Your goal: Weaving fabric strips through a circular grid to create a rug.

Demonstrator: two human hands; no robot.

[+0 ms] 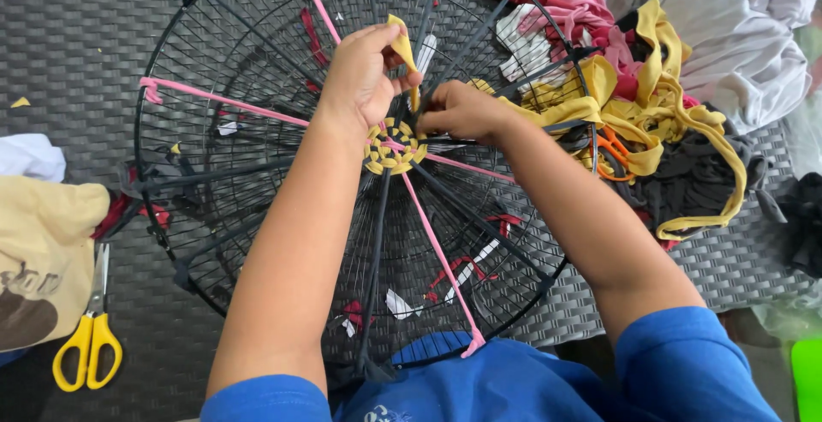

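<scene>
A round black wire fan guard (184, 88) lies on a dark woven table, strung with pink and black cloth spokes. At its hub a small yellow woven disc (390, 150) has formed. My left hand (360, 80) pinches a yellow cloth strip (401, 41) just above the hub. My right hand (462, 112) grips the same strip lower down, beside the hub; the strip trails right towards a yellow cloth heap (651, 114).
Yellow-handled scissors (88, 341) lie at the left beside a tan cloth bag (43, 242). Orange scissors (612, 152) sit in the pile of red, yellow, dark grey and white cloth at the right. My blue sleeves fill the bottom edge.
</scene>
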